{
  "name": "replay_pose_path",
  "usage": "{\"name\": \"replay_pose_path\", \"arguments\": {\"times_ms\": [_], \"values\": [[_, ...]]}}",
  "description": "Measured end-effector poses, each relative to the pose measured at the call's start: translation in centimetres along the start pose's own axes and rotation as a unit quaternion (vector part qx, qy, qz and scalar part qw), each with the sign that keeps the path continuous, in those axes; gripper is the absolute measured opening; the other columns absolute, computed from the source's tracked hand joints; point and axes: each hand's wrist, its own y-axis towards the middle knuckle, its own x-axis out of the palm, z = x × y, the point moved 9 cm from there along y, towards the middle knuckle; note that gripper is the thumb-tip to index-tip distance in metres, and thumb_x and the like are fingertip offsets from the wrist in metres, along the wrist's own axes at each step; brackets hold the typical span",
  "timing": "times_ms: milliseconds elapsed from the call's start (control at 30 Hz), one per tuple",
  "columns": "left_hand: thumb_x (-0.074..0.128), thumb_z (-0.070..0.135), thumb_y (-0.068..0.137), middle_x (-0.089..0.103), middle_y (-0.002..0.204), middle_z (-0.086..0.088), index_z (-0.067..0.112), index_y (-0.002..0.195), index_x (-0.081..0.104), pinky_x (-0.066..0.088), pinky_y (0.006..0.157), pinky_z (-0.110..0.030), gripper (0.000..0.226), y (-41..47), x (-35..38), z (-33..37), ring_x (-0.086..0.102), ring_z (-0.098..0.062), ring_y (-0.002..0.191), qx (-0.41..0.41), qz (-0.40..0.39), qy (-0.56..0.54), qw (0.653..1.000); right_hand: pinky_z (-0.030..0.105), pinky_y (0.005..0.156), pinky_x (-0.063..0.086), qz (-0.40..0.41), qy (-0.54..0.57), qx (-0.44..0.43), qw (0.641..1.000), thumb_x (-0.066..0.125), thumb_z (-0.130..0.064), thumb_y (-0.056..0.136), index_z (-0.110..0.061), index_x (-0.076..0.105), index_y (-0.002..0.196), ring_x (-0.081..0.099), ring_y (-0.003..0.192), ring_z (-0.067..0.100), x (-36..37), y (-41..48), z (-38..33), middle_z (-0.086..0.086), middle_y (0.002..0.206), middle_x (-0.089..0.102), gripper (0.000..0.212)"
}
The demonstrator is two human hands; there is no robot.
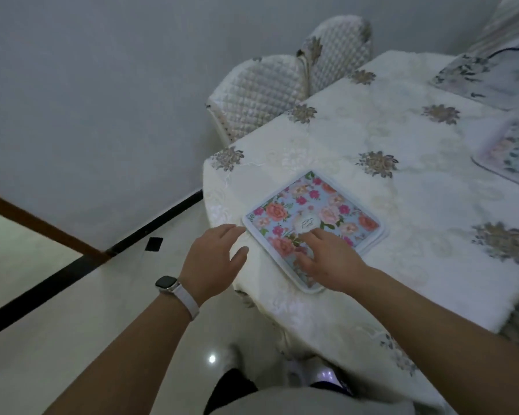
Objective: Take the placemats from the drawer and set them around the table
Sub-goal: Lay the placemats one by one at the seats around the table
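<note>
A square floral placemat [315, 214] with pink roses on pale blue and a white border lies flat near the table's front left corner. My right hand [327, 259] rests on its near part with fingers spread and straight. My left hand [215, 259], with a watch on the wrist, hovers relaxed just left of the placemat's near-left edge, over the table's edge. A second floral placemat [513, 151] lies at the right edge of the view. A third, paler placemat [480, 76] lies at the far right end.
The table [402, 139] wears a white cloth with grey-gold flower motifs. Two quilted white chairs [270, 91] stand against its far left side. A grey wall is on the left, and glossy light floor tiles with a black strip lie below.
</note>
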Motion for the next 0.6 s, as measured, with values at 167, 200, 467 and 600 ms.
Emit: {"name": "replay_pose_path", "arguments": {"times_ms": [167, 200, 467, 600], "values": [[0.060, 0.027, 0.095, 0.060, 0.132, -0.003, 0.016, 0.133, 0.058, 0.043, 0.098, -0.034, 0.039, 4.5, 4.2, -2.5, 0.055, -0.024, 0.118, -0.001, -0.065, -0.071, 0.995, 0.038, 0.088, 0.046, -0.036, 0.029, 0.106, 0.993, 0.045, -0.045, 0.096, -0.018, 0.050, 0.131, 0.051, 0.110, 0.026, 3.7, -0.5, 3.4, 0.004, 0.123, 0.051, 0.045], [0.060, 0.026, 0.095, 0.060, 0.132, -0.003, 0.016, 0.133, 0.058, 0.042, 0.099, -0.034, 0.039, 5.4, 5.0, -2.9, 0.054, -0.024, 0.120, 0.008, -0.079, -0.078, 0.994, 0.038, 0.087, 0.046, -0.038, 0.037, 0.130, 0.990, 0.045, -0.044, 0.096, -0.017, 0.051, 0.130, 0.051, 0.110, 0.026, 4.2, -0.4, 4.1, 0.005, 0.122, 0.050, 0.044], [0.058, 0.029, 0.096, 0.058, 0.133, -0.005, 0.016, 0.133, 0.057, 0.042, 0.097, -0.035, 0.039, 14.7, 8.9, -6.4, 0.053, -0.026, 0.120, 0.091, -0.188, -0.102, 0.973, 0.043, 0.099, 0.044, 0.035, 0.126, 0.389, 0.912, 0.049, -0.048, 0.093, -0.020, 0.052, 0.131, 0.048, 0.117, 0.031, 5.7, -0.2, 7.6, 0.010, 0.131, 0.045, 0.047], [0.058, 0.032, 0.096, 0.054, 0.136, -0.011, 0.014, 0.137, 0.054, 0.041, 0.098, -0.036, 0.045, 18.8, 11.3, -7.4, 0.051, -0.029, 0.123, 0.113, -0.240, -0.094, 0.960, 0.041, 0.095, 0.044, 0.067, 0.154, 0.473, 0.865, 0.050, -0.047, 0.092, -0.018, 0.055, 0.120, 0.050, 0.114, 0.033, 6.6, -0.2, 8.2, 0.012, 0.132, 0.043, 0.041]]}}
